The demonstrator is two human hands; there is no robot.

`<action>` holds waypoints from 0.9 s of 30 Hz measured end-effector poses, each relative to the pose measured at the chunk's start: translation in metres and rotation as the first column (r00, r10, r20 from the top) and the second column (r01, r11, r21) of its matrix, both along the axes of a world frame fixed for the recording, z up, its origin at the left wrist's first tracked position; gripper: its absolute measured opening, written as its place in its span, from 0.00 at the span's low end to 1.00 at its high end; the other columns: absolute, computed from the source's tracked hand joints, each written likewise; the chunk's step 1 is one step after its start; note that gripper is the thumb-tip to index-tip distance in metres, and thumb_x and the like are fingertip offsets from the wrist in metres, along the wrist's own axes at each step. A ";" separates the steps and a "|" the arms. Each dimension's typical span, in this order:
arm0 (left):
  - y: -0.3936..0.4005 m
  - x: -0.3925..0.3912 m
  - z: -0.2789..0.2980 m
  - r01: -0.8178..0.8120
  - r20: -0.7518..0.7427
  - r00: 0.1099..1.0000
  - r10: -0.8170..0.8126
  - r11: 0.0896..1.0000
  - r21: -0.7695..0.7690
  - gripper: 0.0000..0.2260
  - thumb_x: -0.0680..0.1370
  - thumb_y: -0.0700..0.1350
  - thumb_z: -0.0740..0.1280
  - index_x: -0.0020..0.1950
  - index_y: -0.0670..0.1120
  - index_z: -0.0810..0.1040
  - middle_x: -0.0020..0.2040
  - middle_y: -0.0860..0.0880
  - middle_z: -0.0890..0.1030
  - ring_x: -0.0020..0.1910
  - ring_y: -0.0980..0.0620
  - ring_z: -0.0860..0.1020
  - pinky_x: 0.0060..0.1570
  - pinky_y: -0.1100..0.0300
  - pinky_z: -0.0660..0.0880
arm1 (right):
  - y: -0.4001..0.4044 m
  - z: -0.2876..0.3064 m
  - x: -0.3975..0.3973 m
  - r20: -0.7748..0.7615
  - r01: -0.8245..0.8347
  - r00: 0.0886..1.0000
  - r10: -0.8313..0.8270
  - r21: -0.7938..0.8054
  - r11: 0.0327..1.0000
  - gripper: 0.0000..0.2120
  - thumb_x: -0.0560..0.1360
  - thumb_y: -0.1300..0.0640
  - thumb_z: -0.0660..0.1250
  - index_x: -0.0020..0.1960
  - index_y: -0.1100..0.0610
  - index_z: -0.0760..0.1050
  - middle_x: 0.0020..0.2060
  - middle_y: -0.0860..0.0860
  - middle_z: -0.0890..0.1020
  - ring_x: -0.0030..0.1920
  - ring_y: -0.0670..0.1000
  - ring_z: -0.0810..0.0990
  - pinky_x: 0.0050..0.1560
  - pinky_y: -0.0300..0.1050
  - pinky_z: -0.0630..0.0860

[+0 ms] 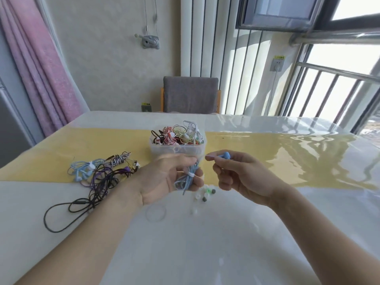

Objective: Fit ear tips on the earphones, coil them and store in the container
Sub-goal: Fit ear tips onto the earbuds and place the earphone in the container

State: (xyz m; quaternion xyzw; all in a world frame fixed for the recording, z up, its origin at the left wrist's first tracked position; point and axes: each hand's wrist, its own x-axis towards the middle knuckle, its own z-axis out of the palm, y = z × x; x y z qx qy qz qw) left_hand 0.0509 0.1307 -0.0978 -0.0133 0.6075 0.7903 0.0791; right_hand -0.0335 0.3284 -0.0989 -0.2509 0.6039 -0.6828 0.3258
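A: Step? Left hand point(164, 177) grips a tied blue earphone bundle point(188, 176); right hand point(236, 173) pinches its blue earbud point(225, 155), both held just in front of the container point(176, 150).

B: Tip-fitting, I'd say. Can't tell if this bud has one on.

A: Loose ear tips point(203, 194) lie on the surface point(205, 243) below the hands.

B: Next probably needs a tip picked up and pressed on, or the bundle dropped in the container.

Two bare forearms in view, no sleeves. Left hand point(164, 177) and right hand point(238, 173): no rings, watch, gloves or bands visible. Fingernails short, unpainted.
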 end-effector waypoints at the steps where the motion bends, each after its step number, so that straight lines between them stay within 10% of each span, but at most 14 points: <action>1: 0.002 0.001 -0.004 0.014 -0.002 1.000 -0.014 1.000 -0.023 0.10 0.71 0.44 0.72 0.47 0.40 0.78 0.40 0.40 0.80 0.36 0.45 0.80 0.40 0.54 0.79 | 0.001 -0.003 0.003 0.021 -0.005 1.000 0.005 -0.013 1.000 0.08 0.81 0.64 0.62 0.58 0.64 0.77 0.35 0.55 0.70 0.29 0.49 0.65 0.31 0.41 0.68; 12: 0.010 0.023 -0.012 0.208 0.114 0.975 -0.193 0.970 -0.130 0.11 0.77 0.47 0.70 0.49 0.39 0.75 0.43 0.40 0.79 0.25 0.52 0.74 0.23 0.63 0.70 | 0.012 -0.008 0.025 0.054 -0.144 0.989 0.140 0.085 0.986 0.17 0.74 0.61 0.66 0.60 0.69 0.76 0.37 0.58 0.82 0.39 0.53 0.82 0.47 0.43 0.81; 18: 0.020 0.024 -0.017 -0.024 0.057 0.997 0.051 0.918 -0.396 0.25 0.68 0.57 0.72 0.53 0.38 0.76 0.42 0.43 0.84 0.25 0.46 0.76 0.23 0.62 0.70 | 0.006 -0.013 0.034 -0.371 0.151 0.926 -0.068 0.202 0.968 0.12 0.75 0.59 0.72 0.57 0.61 0.83 0.36 0.54 0.87 0.37 0.52 0.86 0.46 0.47 0.83; 27: 0.025 0.019 -0.019 -0.141 -0.011 0.990 0.141 0.974 -0.179 0.15 0.72 0.45 0.70 0.54 0.37 0.82 0.43 0.39 0.85 0.38 0.44 0.83 0.29 0.62 0.73 | -0.002 -0.015 0.043 -0.611 0.339 0.777 -0.148 0.209 0.917 0.11 0.72 0.62 0.77 0.52 0.50 0.86 0.37 0.46 0.85 0.34 0.47 0.85 0.41 0.42 0.82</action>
